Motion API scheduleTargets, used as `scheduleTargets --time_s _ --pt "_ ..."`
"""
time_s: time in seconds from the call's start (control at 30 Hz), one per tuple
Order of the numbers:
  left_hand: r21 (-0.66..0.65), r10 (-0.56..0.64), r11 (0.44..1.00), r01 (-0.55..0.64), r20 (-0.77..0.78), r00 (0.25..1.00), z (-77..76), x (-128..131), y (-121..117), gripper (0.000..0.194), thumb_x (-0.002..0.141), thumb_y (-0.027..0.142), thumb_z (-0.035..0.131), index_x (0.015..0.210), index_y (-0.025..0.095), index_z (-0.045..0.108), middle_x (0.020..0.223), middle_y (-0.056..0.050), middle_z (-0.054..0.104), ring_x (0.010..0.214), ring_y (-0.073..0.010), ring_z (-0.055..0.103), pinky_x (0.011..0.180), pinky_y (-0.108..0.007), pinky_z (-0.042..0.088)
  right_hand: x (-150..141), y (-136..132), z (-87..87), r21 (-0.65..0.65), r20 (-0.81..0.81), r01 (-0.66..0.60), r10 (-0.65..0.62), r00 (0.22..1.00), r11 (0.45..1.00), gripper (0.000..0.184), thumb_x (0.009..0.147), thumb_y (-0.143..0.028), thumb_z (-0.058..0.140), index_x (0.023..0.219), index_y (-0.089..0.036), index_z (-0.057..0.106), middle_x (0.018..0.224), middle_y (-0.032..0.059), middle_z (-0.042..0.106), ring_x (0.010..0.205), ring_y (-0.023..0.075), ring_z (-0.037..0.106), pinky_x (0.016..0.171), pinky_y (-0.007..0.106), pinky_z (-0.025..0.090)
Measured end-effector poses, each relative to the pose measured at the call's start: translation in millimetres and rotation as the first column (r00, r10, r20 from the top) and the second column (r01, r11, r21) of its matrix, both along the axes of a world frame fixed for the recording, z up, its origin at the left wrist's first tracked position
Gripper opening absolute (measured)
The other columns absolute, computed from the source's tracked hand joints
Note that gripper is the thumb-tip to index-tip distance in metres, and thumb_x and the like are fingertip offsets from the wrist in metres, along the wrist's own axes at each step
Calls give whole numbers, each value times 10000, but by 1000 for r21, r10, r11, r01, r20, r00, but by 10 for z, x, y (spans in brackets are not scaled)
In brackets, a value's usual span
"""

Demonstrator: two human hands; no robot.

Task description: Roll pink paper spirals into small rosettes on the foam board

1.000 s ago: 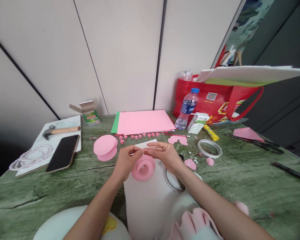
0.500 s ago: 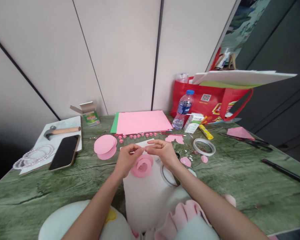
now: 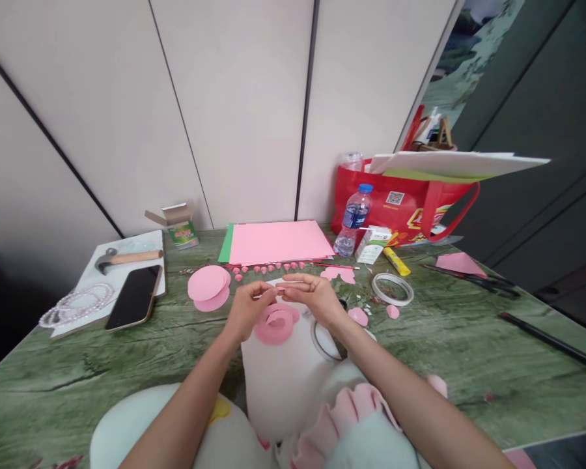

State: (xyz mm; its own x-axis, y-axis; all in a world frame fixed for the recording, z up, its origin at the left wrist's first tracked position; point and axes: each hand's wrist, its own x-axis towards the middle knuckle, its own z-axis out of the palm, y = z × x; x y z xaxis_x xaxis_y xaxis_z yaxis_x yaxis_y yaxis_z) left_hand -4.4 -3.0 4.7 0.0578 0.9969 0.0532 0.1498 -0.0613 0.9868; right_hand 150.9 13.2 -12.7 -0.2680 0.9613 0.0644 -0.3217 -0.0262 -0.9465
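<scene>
Facing a red bag [image 3: 404, 213] holding white sheets [image 3: 449, 161], with forearms [image 3: 395, 378] stretched forward, pinches a pink paper spiral [image 3: 272, 334] over a white board [image 3: 276, 391] between half-curled, nearly meeting left hand [image 3: 247, 309] and right hand [image 3: 318, 299].

The left grip [image 3: 250, 309] and right grip [image 3: 316, 298] together pinch a pink paper spiral [image 3: 274, 335].

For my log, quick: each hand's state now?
Left hand: pinched closed, apparently holding the pink paper spiral.
Right hand: pinched closed, apparently holding the same spiral.
</scene>
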Motion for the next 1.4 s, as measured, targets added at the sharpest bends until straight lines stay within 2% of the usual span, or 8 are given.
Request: scheduleTargets --time_s 0.53,1.0,1.4 --pt "38 -1 999 1 -14 1000 -21 -3 5 207 650 356 602 627 151 619 560 2 574 527 -109 498 493 -205 379 -7 11 -23 -57 3 77 -77 997 995 424 482 -314 785 847 -144 653 796 85 713 722 223 672 760 397 515" --pt "-1 -30 1000 30 28 999 -62 13 27 223 678 358 617 671 135 626 548 5 568 478 -86 469 444 -186 348 -11 34 -27 -76 29 121 -119 992 990 406 455 -273 795 810 -145 645 694 54 709 634 183 655 673 333 501" --pt "-12 -78 997 79 28 997 -16 23 10 191 700 318 603 688 131 641 552 -1 595 524 -100 519 500 -196 396 -15 51 -43 -65 40 157 -155 987 985 311 456 -243 795 707 -159 632 614 10 688 581 150 635 629 293 490"
